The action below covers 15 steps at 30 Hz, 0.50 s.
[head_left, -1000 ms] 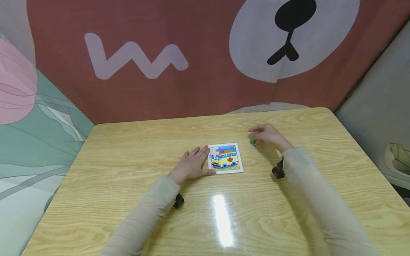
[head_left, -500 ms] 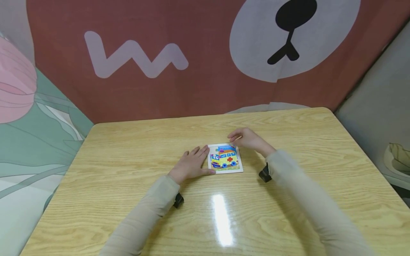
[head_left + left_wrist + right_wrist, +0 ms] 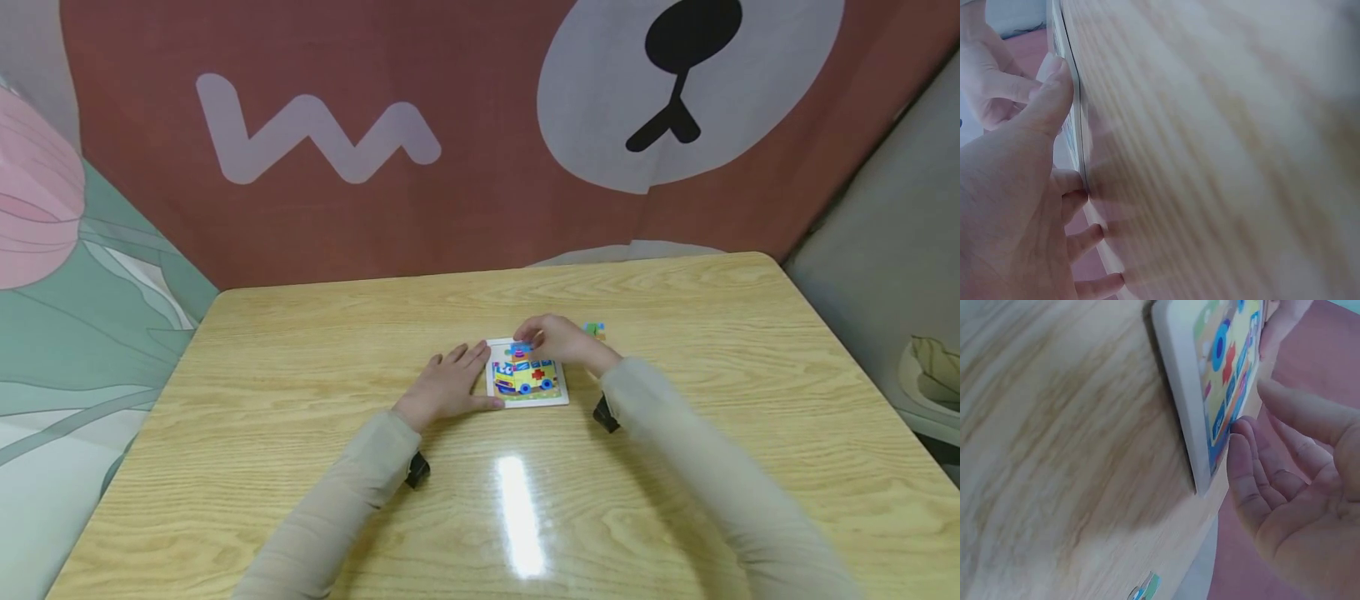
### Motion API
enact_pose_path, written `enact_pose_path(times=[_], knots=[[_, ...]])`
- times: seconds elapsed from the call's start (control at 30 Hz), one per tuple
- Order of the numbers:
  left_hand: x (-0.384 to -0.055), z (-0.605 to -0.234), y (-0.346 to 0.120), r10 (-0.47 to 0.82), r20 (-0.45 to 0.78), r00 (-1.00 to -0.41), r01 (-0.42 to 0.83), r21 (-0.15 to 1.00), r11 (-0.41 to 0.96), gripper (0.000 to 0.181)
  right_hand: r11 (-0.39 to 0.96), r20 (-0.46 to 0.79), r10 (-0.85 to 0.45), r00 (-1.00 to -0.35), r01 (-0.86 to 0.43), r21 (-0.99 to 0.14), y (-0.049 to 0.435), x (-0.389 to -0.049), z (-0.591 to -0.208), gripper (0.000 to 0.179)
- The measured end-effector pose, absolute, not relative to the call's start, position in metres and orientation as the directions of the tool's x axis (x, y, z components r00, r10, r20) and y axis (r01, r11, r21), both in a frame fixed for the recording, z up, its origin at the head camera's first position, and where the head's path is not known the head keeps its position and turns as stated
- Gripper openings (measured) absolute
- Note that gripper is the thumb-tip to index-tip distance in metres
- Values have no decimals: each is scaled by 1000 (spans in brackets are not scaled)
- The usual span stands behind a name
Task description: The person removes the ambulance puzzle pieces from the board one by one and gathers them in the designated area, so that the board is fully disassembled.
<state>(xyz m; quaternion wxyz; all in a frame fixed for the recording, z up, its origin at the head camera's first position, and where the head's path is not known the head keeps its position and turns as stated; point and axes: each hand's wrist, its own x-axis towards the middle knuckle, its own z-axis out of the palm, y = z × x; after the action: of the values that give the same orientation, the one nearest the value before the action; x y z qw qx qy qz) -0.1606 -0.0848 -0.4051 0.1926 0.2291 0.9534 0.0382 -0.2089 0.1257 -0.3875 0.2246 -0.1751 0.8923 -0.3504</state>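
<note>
A small jigsaw puzzle (image 3: 527,380) in a white frame lies flat on the table, with a yellow ambulance on it and a bare white patch at its upper left. My left hand (image 3: 447,390) lies spread along the frame's left edge, thumb at the lower corner. Over the puzzle's upper right side is my right hand (image 3: 558,340). In the right wrist view its fingertips (image 3: 1239,447) touch the puzzle's far side, the thumb stands apart, and nothing shows between them. A loose puzzle piece (image 3: 595,331), green and blue, lies on the table behind the right wrist.
The wooden table (image 3: 300,350) reaches back to a reddish-brown wall hanging (image 3: 465,225) with a bear's muzzle on it. A black wrist camera (image 3: 606,414) hangs under the right wrist, and another camera (image 3: 417,471) under the left.
My right hand has moved left from beside the loose piece to the puzzle's top. The loose piece shows on the table behind it now. The left hand has stayed in place.
</note>
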Motion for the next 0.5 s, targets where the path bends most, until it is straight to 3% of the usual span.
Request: enact_pose_path(times=[0.27, 0.5], knots=[[-159, -403, -85, 460, -348, -817, 428, 167, 888, 92, 762, -283, -500, -818, -261, -593, 118, -207, -389, 37], [-160, -404, -85, 458, -349, -818, 424, 174, 889, 92, 763, -286, -494, -821, -252, -595, 116, -207, -388, 36]])
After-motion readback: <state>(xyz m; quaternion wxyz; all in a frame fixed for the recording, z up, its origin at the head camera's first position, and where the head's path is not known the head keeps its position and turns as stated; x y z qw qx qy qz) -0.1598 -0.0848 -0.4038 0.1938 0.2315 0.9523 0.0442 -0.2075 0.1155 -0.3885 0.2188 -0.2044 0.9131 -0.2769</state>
